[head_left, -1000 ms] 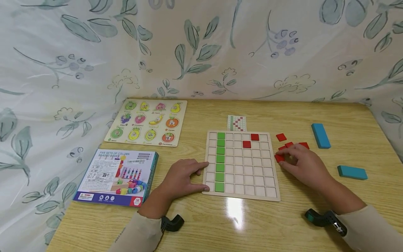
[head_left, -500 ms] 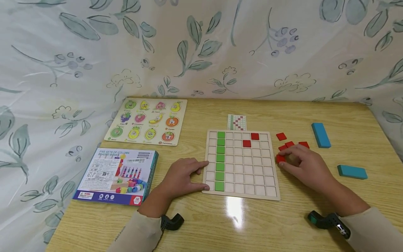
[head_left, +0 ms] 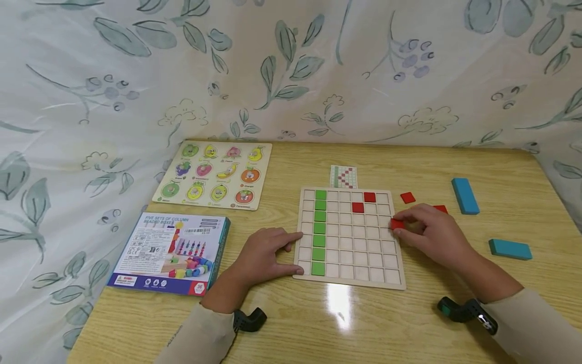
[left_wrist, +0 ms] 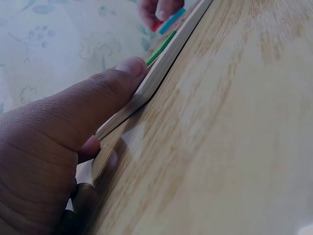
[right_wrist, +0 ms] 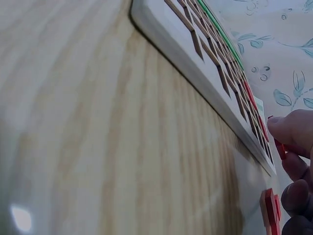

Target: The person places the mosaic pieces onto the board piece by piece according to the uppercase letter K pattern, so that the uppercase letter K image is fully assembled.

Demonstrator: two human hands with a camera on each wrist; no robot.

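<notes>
A wooden grid board (head_left: pixel 359 278) lies on the table, with a column of green square tiles (head_left: pixel 320 228) and two red square tiles (head_left: pixel 357 207) set in its cells. At its left edge is my left hand (head_left: pixel 265 257), index fingertip and thumb touching the frame; the left wrist view shows the thumb (left_wrist: pixel 131 67) against the rim. My right hand (head_left: pixel 434 233) pinches a red square tile (head_left: pixel 397 224) between thumb and fingers, right at the board's right edge. The right wrist view shows that tile (right_wrist: pixel 280 149) edge-on. More red tiles (head_left: pixel 407 197) lie near this hand, some partly hidden behind it.
A small pattern card (head_left: pixel 343 176) lies just behind the board. Two blue blocks (head_left: pixel 465 196) are at the right. To the left are a fruit picture board (head_left: pixel 213 177) and a boxed bead set (head_left: pixel 168 253). A floral sheet (head_left: pixel 291 76) hangs behind the table.
My right hand has moved left from the loose red tiles with one red tile pinched in its fingers, reaching the board's right edge. The left hand has stayed in place.
</notes>
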